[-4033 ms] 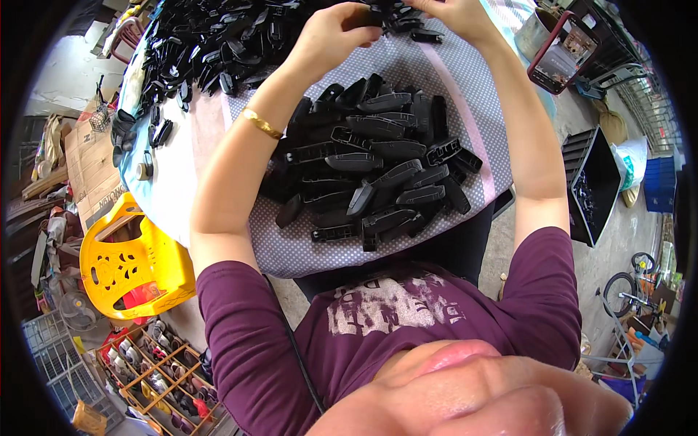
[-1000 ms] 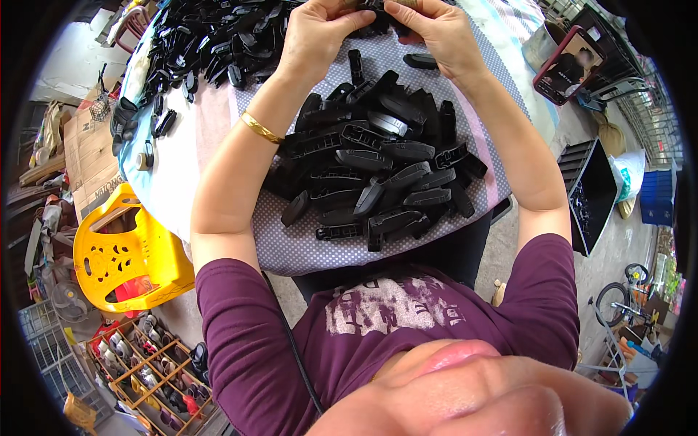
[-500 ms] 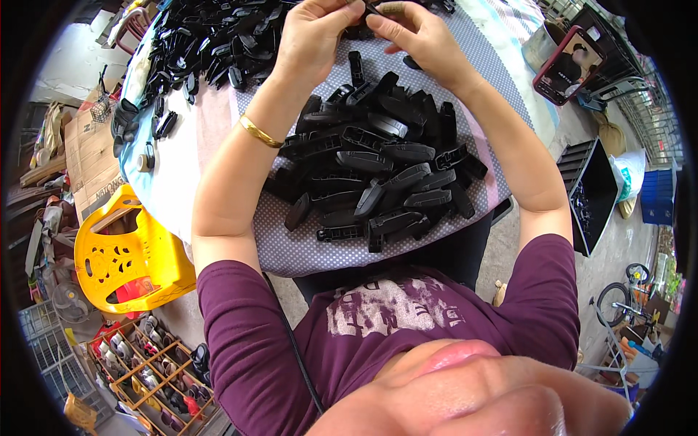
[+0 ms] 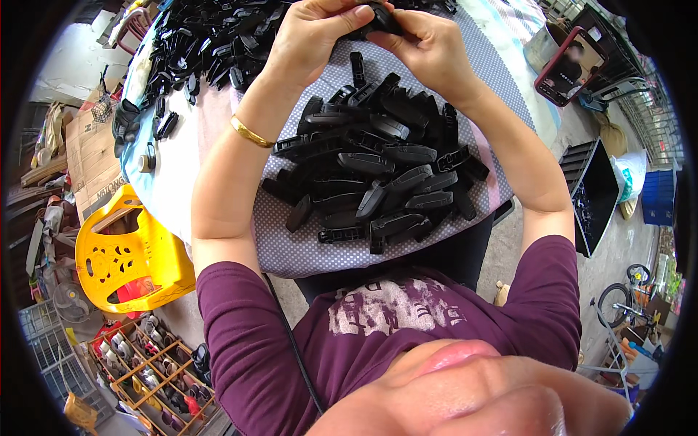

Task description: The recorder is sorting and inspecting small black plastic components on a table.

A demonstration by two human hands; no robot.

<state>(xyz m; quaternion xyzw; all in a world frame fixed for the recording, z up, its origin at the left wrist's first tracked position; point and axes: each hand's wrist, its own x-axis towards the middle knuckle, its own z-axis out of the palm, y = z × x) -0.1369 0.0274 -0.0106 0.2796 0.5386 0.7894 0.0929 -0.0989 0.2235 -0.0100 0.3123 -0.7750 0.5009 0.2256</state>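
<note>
At the top edge of the head view, my left hand and my right hand meet over the far side of the table. Both are closed on one black plastic part, long and rounded, partly covered by the fingers. My left thumb presses along it, and my right fingers pinch its other end. Nearer to me, between my forearms, lies a loose pile of similar black plastic parts. A larger heap of black pieces spreads beyond my left forearm.
A dotted cloth covers the table. To the left are a yellow plastic chair and a wooden shoe rack. A phone stands at the right, with a black crate below it.
The black part between my hands has turned and shows more of its body. My right fingers have curled in around it, and my right hand has lowered slightly.
</note>
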